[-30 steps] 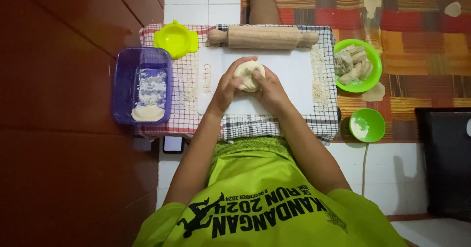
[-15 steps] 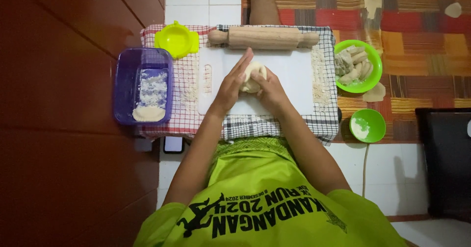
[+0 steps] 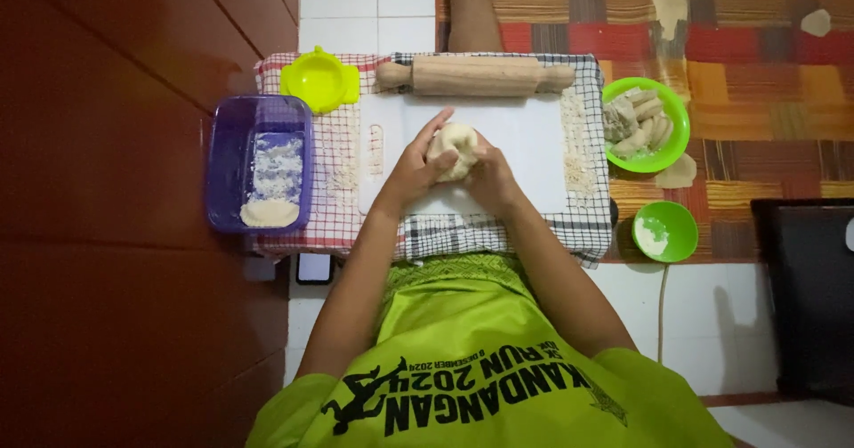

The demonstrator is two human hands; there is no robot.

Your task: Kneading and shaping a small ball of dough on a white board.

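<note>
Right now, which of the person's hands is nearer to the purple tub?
The left hand. It cups the dough ball from the side facing the purple tub; the right hand holds the dough's far side, nearer the green bowls.

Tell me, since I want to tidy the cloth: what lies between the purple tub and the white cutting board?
In the head view, between the purple tub and the white cutting board lies checked cloth dusted with crumbs, nothing else.

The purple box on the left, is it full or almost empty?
Almost empty. The purple box has no lid, and only a thin white dusting and one small pale round of dough lie on its bottom, with bare purple floor around them.
</note>
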